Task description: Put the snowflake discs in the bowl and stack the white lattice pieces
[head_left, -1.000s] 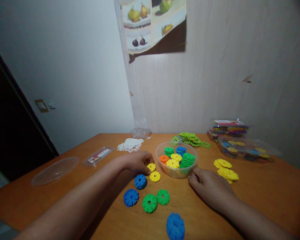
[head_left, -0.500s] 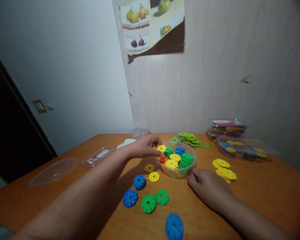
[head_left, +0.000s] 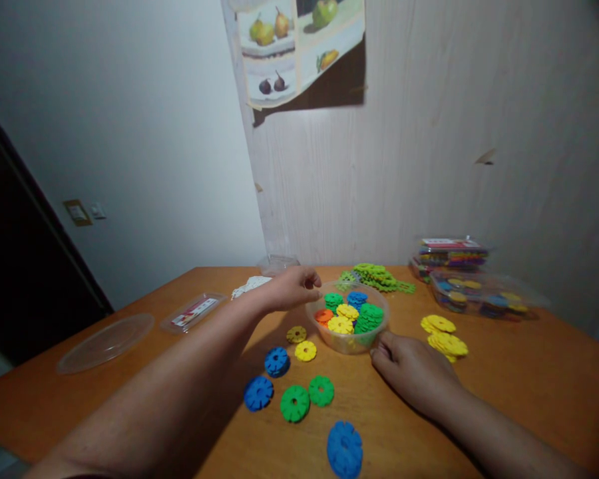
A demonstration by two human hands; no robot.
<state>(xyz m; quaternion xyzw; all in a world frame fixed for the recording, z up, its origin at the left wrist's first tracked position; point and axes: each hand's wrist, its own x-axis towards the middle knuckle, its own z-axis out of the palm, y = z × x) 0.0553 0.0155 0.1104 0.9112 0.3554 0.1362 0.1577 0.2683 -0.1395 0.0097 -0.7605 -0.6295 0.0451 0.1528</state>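
Discs [head_left: 295, 403] lie in the bowl [head_left: 347, 344] and on the table [head_left: 394, 439]; they look light and stiff, best pinched by the notched edge. The left hand [head_left: 293, 287], loosely open at the rim, looks empty; whether the curled right hand [head_left: 415, 370] grips the bowl, I cannot tell.

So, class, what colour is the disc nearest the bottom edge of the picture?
That disc is blue; it shows best in the head view.

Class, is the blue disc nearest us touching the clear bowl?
Apart: the head view shows bare tabletop between the blue disc and the bowl.
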